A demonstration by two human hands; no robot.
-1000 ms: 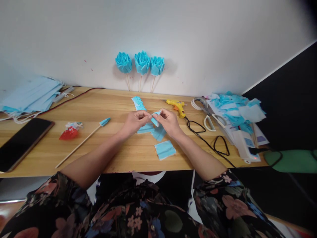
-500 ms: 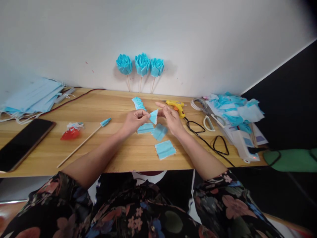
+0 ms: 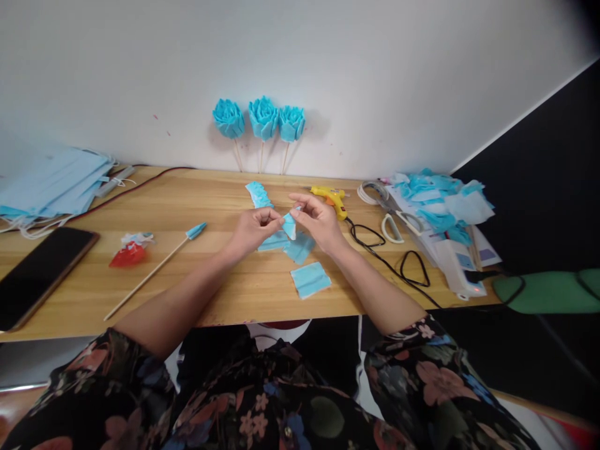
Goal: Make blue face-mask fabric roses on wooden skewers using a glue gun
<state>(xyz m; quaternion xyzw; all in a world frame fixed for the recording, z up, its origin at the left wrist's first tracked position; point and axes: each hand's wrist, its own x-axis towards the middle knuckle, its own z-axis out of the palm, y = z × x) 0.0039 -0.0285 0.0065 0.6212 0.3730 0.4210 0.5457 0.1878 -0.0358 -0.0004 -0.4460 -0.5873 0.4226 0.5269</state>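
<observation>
Between my two hands is a small folded blue piece [image 3: 289, 226]. My left hand [image 3: 255, 230] pinches its left side, and my right hand [image 3: 319, 224] grips its upper right with thumb and fingers. Below them on the table lie a flat blue piece [image 3: 300, 249], another [image 3: 272, 241] partly behind my left hand, and a blue rectangle [image 3: 310, 280] nearer the edge. A pleated blue strip [image 3: 259, 195] lies just beyond my left hand. To the left rests a wooden stick [image 3: 145, 279] with a blue wrapped tip [image 3: 195, 230].
Three blue flowers [image 3: 263, 119] on sticks lean against the wall. A yellow glue gun [image 3: 332, 199], scissors [image 3: 392, 229], blue scraps [image 3: 435, 200] and a white power strip [image 3: 462, 272] are at right. Masks [image 3: 56, 181], a phone [image 3: 44, 275] and a red packet [image 3: 129, 253] are at left.
My right thumb and fingers have closed on the folded blue piece, which sits lower and more tilted between my hands. The view has shifted slightly.
</observation>
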